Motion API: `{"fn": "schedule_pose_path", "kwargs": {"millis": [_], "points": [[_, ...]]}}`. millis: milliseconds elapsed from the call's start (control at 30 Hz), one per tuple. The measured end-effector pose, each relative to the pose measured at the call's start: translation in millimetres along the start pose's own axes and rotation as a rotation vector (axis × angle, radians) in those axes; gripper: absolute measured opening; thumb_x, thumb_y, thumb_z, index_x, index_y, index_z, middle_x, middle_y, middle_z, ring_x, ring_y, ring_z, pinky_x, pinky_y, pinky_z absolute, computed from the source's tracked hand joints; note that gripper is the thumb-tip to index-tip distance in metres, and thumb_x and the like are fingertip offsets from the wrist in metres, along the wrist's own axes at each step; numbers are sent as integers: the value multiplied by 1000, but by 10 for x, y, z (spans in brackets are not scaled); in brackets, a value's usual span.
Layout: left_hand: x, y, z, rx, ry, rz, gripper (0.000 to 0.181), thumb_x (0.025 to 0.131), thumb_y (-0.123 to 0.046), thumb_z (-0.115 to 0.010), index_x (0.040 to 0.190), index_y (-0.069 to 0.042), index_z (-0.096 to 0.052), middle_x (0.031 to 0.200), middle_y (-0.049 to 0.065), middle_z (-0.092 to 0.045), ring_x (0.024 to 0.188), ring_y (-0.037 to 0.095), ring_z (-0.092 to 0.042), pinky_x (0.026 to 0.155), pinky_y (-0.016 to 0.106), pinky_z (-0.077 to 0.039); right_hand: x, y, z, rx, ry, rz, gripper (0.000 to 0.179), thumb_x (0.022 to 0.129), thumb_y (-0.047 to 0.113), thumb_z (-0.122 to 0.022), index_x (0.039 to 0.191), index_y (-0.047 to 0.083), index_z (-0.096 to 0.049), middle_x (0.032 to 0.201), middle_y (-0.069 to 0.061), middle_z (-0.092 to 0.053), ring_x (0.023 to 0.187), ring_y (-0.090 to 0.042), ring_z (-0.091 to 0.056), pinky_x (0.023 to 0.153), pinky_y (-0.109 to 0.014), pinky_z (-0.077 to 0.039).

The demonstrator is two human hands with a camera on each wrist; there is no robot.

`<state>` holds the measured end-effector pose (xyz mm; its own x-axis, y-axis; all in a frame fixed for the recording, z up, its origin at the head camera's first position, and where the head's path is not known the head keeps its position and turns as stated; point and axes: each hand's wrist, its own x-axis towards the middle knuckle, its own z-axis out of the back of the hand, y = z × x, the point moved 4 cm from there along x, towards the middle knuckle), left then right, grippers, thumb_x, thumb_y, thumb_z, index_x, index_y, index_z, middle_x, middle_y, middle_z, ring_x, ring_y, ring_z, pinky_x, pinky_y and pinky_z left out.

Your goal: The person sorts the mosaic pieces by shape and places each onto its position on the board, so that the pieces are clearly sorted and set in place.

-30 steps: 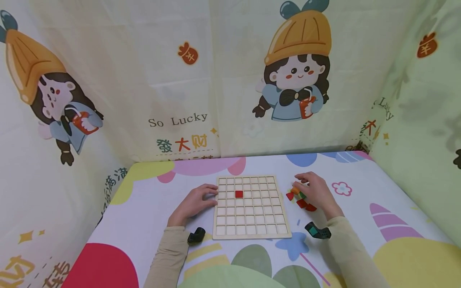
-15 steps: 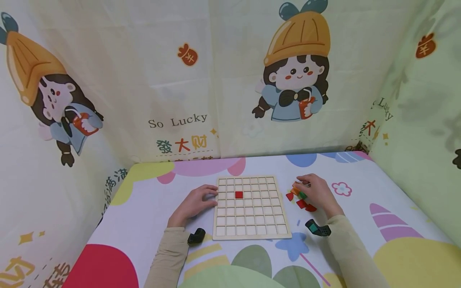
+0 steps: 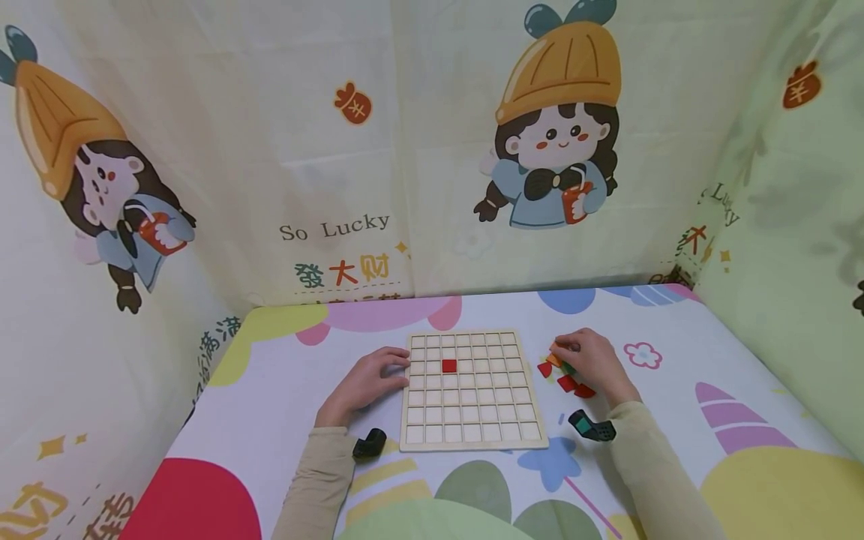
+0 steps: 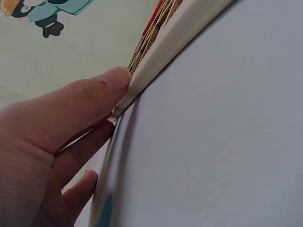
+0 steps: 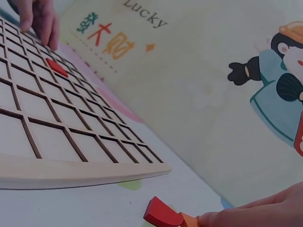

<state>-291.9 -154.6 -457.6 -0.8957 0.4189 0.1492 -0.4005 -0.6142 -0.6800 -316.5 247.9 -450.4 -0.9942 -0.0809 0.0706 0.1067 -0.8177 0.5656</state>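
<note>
A pale wooden grid board (image 3: 472,448) lies on the table between the hands, with one red square tile (image 3: 449,366) set in a cell of its upper left part. My left hand (image 3: 364,380) rests against the board's left edge, thumb and fingertips touching the side, fingers loosely extended. To the right of the board, my right hand (image 3: 594,364) pinches an orange block (image 5: 190,221) between thumb and fingertips, low over a small pile. Red blocks (image 3: 567,384) and a green block (image 3: 569,368) lie there, partly under the hand. A red block (image 5: 162,212) shows beside the orange one.
A cloth with colourful printed shapes covers the table (image 3: 270,420). Printed curtains (image 3: 432,187) stand behind it and at both sides. Each wrist carries a small black camera, the left one (image 3: 369,444) and the right one (image 3: 592,426) near the board's lower corners.
My right hand has lowered slightly toward the pile, and its thumb and fingers have closed together on the orange block. My left hand and the board stay in place.
</note>
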Motion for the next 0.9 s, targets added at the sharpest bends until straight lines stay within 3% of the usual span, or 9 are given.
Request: {"fn": "schedule_pose_path", "kwargs": {"millis": [233, 367, 667, 900], "points": [[2, 0, 9, -7, 2, 11, 35, 86, -18, -76, 118, -5, -70, 132, 2, -59, 129, 26, -49, 110, 45, -37, 11, 28, -23, -15, -55, 96, 34, 93, 17, -68, 119, -4, -67, 110, -22, -63, 102, -37, -57, 89, -52, -50], [0, -18, 10, 5, -4, -20, 34, 86, -18, -76, 117, -5, -70, 131, 4, -60, 128, 27, -50, 108, 45, -38, 13, 67, -30, -17, -66, 132, 32, 92, 14, -68, 118, -5, -68, 112, -23, -64, 105, -39, -58, 90, -53, -50], [-10, -21, 9, 10, -12, -57, 33, 87, -18, -75, 117, -4, -70, 130, 6, -60, 126, 29, -51, 107, 47, -39, 34, 119, -85, 30, -40, 124, 35, 93, 17, -68, 121, -3, -67, 119, -23, -63, 109, -39, -58, 94, -53, -49], [-1, -1, 8, 16, -5, -17, 33, 86, -18, -77, 116, -6, -71, 131, 3, -60, 128, 26, -50, 109, 45, -38, 80, 157, -126, 58, -30, 104, 33, 92, 15, -69, 121, -2, -67, 118, -21, -64, 108, -36, -59, 94, -52, -50]]}}
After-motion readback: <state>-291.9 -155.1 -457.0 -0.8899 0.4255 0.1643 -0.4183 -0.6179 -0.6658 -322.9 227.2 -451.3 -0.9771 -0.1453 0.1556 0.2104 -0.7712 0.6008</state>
